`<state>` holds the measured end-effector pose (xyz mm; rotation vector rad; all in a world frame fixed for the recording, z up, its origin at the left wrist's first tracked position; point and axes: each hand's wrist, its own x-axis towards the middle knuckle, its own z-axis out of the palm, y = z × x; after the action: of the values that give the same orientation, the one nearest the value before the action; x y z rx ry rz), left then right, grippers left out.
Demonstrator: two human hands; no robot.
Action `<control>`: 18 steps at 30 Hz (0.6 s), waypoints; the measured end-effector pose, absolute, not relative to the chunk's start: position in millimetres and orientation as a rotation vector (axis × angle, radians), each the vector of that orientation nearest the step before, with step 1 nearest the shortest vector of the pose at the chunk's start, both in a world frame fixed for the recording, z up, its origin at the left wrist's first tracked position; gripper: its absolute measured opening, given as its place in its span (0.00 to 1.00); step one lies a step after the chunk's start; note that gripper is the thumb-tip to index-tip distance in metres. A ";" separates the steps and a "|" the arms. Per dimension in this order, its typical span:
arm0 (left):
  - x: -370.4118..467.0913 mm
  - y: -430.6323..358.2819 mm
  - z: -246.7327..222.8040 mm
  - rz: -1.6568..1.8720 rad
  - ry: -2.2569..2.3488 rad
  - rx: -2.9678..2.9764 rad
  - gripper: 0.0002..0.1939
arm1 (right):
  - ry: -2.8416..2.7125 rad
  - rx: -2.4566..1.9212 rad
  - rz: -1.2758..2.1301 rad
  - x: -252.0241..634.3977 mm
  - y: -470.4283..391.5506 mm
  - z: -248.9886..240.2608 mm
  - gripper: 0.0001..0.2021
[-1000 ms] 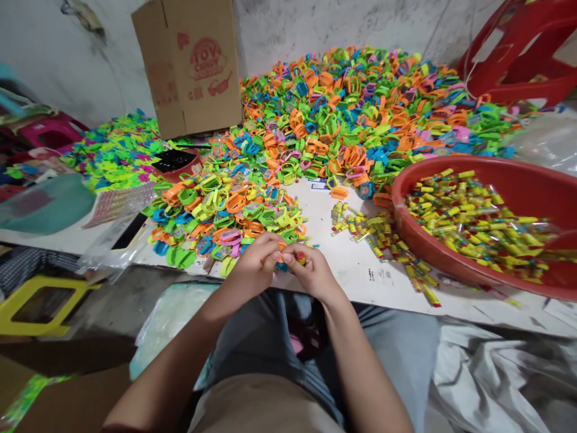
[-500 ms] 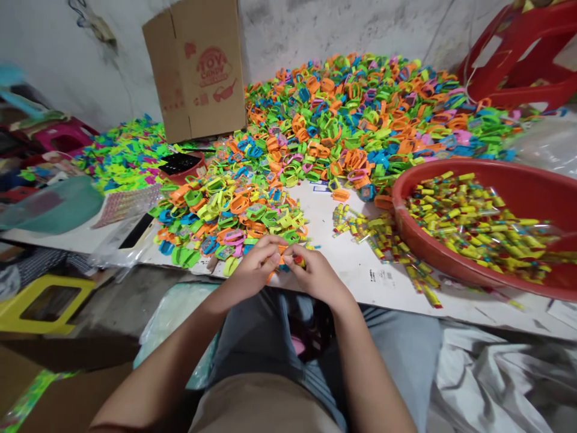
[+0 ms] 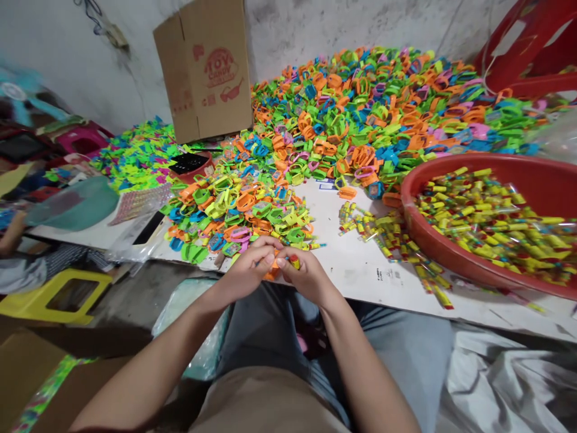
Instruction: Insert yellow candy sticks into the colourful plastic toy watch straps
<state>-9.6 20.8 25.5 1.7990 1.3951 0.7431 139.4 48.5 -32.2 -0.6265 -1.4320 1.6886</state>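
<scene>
Both my hands meet at the table's front edge, fingers closed. In my left hand is an orange toy watch, partly hidden by the fingers. My right hand touches the watch with its thumb and fingertips. It also holds a small yellow tube with a red end, apparently a candy tube, poking out beside the thumb. Just beyond the hands lies a near heap of toy watches in green, orange, yellow, blue and pink.
Behind spreads a larger watch pile against the wall, beside a cardboard box. A red basin holds many yellow tubes, with loose tubes near it. Left are a green basin, a yellow stool and another person's arm.
The view has shifted slightly, so the scene sits further right. My hands stay together on the orange watch, which now shows more between them. Another person's arm has appeared at far left.
</scene>
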 end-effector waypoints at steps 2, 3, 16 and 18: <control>-12.9 21.1 25.1 0.732 1.396 1.780 0.22 | -1.372 -0.616 1.726 133.2 47.0 -35.9 0.18; -14.4 21.7 24.7 0.722 1.402 1.773 0.22 | -1.347 -0.611 1.736 130.5 46.2 -37.7 0.18; -12.0 12.2 40.3 0.734 1.397 1.641 0.20 | -1.531 -0.559 1.644 144.0 45.1 -23.5 0.19; -7.0 7.5 43.8 0.797 1.378 1.550 0.19 | -1.565 -0.571 1.614 151.6 43.9 -18.1 0.18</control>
<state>-7.0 7.5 43.8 1.5502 1.3780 0.7972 151.6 43.9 -18.1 -0.5707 -1.5649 1.6140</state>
